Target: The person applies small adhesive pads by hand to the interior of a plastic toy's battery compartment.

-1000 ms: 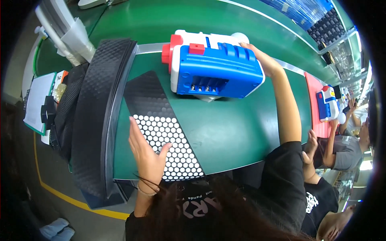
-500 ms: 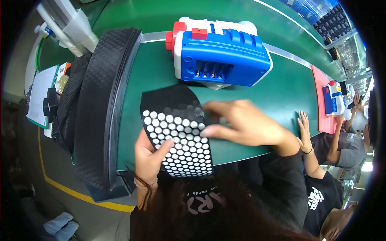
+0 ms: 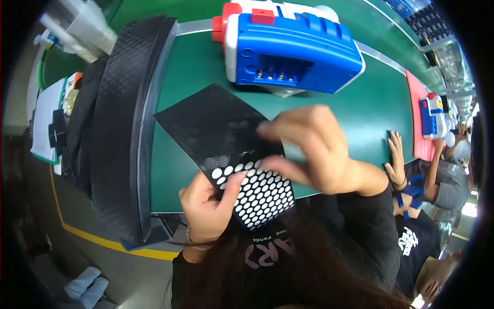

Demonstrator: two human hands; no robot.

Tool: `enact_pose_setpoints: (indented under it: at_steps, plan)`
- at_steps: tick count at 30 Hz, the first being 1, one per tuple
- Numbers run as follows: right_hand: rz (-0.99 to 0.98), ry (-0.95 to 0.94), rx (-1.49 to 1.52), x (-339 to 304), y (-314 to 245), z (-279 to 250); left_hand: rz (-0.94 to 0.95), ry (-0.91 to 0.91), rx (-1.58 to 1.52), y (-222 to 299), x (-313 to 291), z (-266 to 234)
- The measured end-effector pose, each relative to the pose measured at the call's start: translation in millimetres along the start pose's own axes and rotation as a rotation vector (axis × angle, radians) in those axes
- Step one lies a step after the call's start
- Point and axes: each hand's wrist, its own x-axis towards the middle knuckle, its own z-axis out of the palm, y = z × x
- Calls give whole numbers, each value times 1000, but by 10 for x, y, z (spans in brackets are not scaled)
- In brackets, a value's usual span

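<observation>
Some shirt lettering (image 3: 268,256) shows near the left hand (image 3: 208,208), pinching a dotted sheet (image 3: 231,147); right hand's grip (image 3: 321,154) unclear.

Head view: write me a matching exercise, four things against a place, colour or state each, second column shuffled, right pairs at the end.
Things:
1. Large toy
2. Flat sheet
3. Right hand
4. Mat

Places, colours, states:
A. Red, at the right of the picture, partly hidden by a second toy
B. Black with rows of white dots, gripped by the left hand
C. Blue, white and red, on the far side of the sheet from the person
D. Blurred, fingers at the sheet's right edge

Right pairs: 1-C, 2-B, 3-D, 4-A
</observation>
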Motion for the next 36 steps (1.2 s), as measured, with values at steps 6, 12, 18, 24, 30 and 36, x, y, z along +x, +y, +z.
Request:
enact_pose_setpoints:
  at_steps: [6, 12, 18, 24, 30, 36]
  plan:
    - [43, 56, 219, 114, -189, 157, 148, 12, 75, -88, -30, 130]
    - [115, 67, 297, 127, -233, 124, 370, 48, 281, -320, 45, 121]
    - [-60, 70, -41, 37, -252, 356, -44, 272, -195, -403, 14, 271]
    - [-139, 101, -90, -75, -81, 604, -104, 168, -289, -350, 100, 257]
    - [96, 142, 334, 153, 89, 361, 114, 274, 436, -340, 387, 60]
    - [157, 244, 186, 336, 347, 120, 376, 14, 769, 63, 607, 31]
